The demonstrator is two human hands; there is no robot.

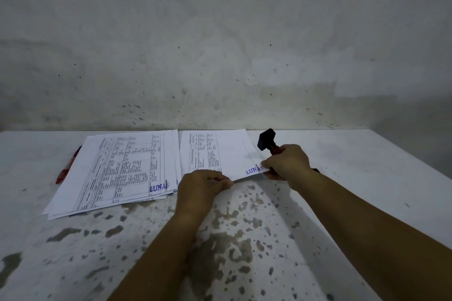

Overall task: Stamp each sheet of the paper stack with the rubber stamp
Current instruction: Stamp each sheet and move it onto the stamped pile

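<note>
- Left hand (pixel 204 184): fingers closed in a pinch on the near edge of the single sheet (pixel 220 154), near the worktop's (pixel 367 178) middle.
- Right hand (pixel 286 162): fist wrapped around the rubber stamp (pixel 267 140), head pointing away, fingertips also gripping the sheet's near right corner beside a blue "LUNA" mark (pixel 253 170).
- Stamped paper stack (pixel 117 171): fanned at the worktop's back left, overlapping a red object (pixel 64 171).
</note>
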